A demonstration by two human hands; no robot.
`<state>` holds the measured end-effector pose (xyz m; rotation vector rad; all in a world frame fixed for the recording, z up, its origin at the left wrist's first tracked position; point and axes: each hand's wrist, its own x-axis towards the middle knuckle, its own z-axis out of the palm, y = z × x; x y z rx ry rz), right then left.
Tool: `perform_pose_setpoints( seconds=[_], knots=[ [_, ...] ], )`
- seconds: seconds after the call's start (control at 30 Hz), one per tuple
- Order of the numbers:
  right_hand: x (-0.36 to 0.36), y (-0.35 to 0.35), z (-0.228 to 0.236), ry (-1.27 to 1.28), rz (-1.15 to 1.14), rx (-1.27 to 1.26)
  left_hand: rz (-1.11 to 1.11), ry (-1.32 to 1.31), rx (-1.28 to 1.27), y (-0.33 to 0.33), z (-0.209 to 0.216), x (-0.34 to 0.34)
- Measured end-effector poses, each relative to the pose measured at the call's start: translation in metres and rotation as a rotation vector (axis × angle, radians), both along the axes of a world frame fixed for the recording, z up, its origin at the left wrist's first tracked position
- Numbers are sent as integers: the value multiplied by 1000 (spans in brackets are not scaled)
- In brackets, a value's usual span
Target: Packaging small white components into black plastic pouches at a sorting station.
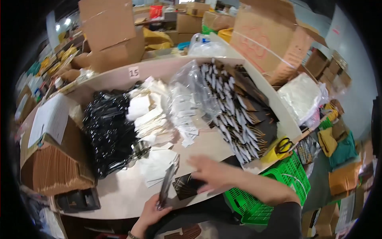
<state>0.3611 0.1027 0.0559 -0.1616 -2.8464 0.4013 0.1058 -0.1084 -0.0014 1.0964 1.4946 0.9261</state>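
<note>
My left hand (151,213) is closed on the lower end of a slim dark packet with shiny pale edges (168,181), which stands tilted up above the table. To its right, my right hand (213,172) is blurred by motion, its fingers stretched leftward and the thumb apart, with nothing seen in it. Below that hand lies a black card with thin gold lines (184,187). White paper sheets (157,165) lie just beyond the packet. Farther back are a stack of cream papers (149,115) and a heap of shiny black plastic-wrapped pieces (109,127).
Rows of dark cards with white strips (230,113) fill the right of the table (211,141), next to clear plastic bags (193,91). An open carton of brown cardboard pieces (59,167) stands left. A green basket (278,183) and black-handled scissors (283,145) are at right.
</note>
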Motion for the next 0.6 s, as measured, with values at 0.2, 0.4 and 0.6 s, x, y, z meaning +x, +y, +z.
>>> perform_pose_setpoints(
  seconds=[0.2,0.4,0.6],
  knots=[
    [-42,-37,-73,67,-33,-23,-364,74,191,26,14,30],
    [-66,-71,-48,-245,-608,-248,181,645,-18,0,5,-14],
    [-73,-73,-58,-228,-658,-331,82,785,88,-23,17,-28]
  ],
)
